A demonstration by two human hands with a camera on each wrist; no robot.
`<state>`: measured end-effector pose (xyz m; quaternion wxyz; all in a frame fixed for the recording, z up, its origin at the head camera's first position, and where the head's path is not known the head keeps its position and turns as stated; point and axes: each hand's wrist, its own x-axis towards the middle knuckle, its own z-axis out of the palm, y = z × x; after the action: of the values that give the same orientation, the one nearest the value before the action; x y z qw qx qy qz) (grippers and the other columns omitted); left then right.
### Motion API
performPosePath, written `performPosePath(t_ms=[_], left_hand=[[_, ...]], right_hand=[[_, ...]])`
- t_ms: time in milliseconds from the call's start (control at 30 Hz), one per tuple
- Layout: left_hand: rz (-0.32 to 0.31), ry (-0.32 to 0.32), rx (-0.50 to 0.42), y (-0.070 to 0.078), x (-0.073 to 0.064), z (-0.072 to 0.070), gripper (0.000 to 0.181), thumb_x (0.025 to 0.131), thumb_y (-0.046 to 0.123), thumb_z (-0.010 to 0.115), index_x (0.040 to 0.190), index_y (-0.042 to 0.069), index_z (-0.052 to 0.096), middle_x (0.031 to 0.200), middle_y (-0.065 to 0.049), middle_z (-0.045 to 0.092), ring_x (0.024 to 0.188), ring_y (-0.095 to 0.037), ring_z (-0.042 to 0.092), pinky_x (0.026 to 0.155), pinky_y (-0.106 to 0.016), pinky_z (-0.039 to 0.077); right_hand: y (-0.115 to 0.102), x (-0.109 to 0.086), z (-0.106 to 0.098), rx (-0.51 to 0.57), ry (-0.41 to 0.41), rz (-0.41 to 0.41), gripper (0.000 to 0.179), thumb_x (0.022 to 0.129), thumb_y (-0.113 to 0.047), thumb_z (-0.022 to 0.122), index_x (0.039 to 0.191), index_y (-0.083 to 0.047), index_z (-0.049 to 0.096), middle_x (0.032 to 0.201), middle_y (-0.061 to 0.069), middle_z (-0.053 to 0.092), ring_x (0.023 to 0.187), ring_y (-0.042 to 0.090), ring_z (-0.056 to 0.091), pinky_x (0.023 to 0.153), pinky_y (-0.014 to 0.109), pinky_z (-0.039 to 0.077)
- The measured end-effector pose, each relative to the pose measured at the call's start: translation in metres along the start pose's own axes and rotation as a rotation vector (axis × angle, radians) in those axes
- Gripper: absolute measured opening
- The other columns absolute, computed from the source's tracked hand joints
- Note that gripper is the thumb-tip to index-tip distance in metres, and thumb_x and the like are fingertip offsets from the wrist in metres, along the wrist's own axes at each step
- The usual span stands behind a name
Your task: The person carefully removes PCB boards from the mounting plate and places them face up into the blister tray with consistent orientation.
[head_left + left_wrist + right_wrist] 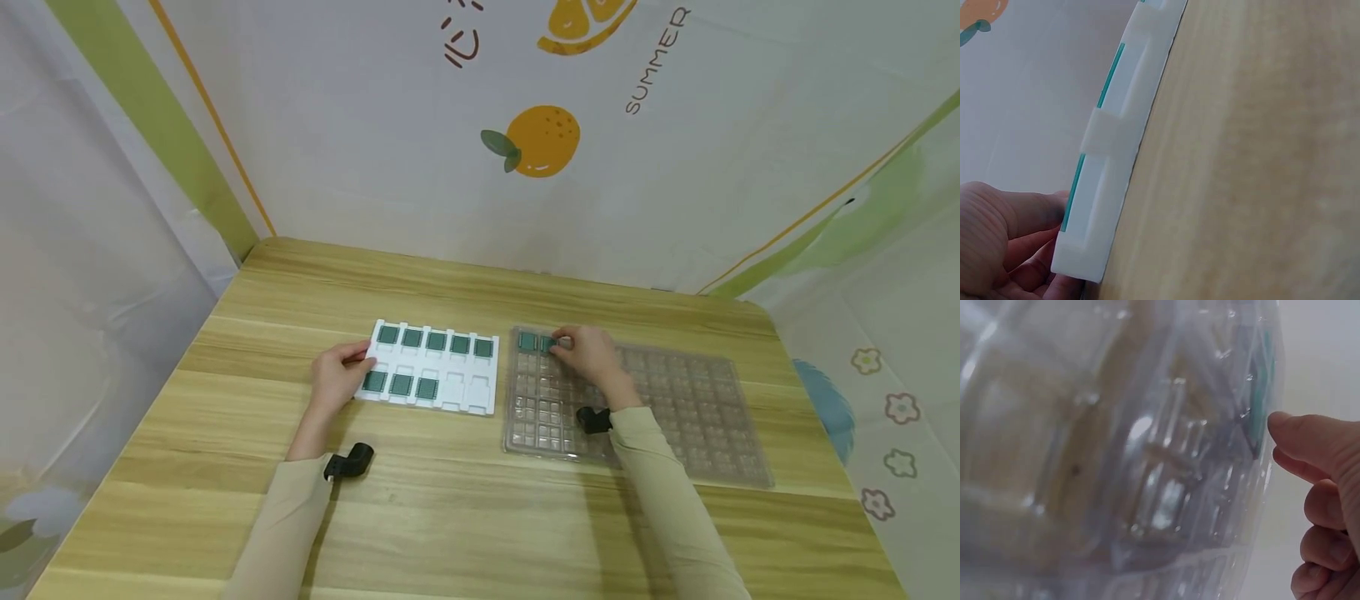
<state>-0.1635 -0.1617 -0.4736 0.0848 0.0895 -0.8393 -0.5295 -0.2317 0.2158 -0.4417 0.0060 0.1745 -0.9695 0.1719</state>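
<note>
On the table lies a white tray (437, 363) with two rows of pockets, most holding square green chips (437, 342) that look like small circuit boards. My left hand (340, 375) grips this tray's left end, thumb on top and fingers at the side; the left wrist view shows the tray's white side wall (1107, 134) and green chip edges. To the right, my right hand (588, 357) pinches a green chip (547, 343) at its right edge, over the top row of a clear plastic tray (637, 400). Another green chip (527, 342) sits in that tray's top left pocket.
Black wrist cameras (352, 461) are strapped to both sleeves. A white curtain (360, 150) with fruit prints hangs behind the wooden table (420, 517). The clear tray's many-pocketed grid extends under and beyond the right forearm.
</note>
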Motion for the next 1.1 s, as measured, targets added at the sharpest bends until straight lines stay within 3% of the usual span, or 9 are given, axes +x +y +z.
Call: performPosePath(t_ms=[400, 833, 1100], left_hand=[[-0.012, -0.012, -0.007, 0.0, 0.0, 0.0, 0.029, 0.083, -0.005, 0.065, 0.111, -0.011, 0.063, 0.102, -0.028, 0.063, 0.093, -0.033, 0.06, 0.066, -0.004, 0.04], [-0.022, -0.014, -0.008, 0.001, 0.0, 0.0, 0.029, 0.084, -0.004, 0.065, 0.112, -0.011, 0.063, 0.102, -0.028, 0.063, 0.093, -0.032, 0.06, 0.066, -0.004, 0.04], [-0.02, -0.013, -0.01, 0.001, -0.001, 0.0, 0.029, 0.084, -0.005, 0.064, 0.111, -0.011, 0.063, 0.101, -0.028, 0.063, 0.092, -0.032, 0.06, 0.065, -0.004, 0.039]], right_hand=[[-0.026, -0.001, 0.001, 0.05, 0.004, -0.042, 0.028, 0.085, -0.022, 0.07, 0.106, -0.003, 0.069, 0.049, -0.003, 0.04, 0.044, 0.01, 0.031, 0.044, 0.024, 0.025], [-0.063, -0.002, 0.016, 0.121, 0.019, -0.174, 0.023, 0.084, -0.016, 0.071, 0.102, -0.003, 0.071, 0.045, -0.007, 0.036, 0.041, 0.005, 0.026, 0.043, 0.021, 0.024], [-0.088, 0.0, 0.027, 0.161, -0.032, -0.203, 0.026, 0.085, -0.022, 0.071, 0.105, -0.005, 0.07, 0.049, -0.007, 0.035, 0.043, 0.005, 0.025, 0.045, 0.019, 0.023]])
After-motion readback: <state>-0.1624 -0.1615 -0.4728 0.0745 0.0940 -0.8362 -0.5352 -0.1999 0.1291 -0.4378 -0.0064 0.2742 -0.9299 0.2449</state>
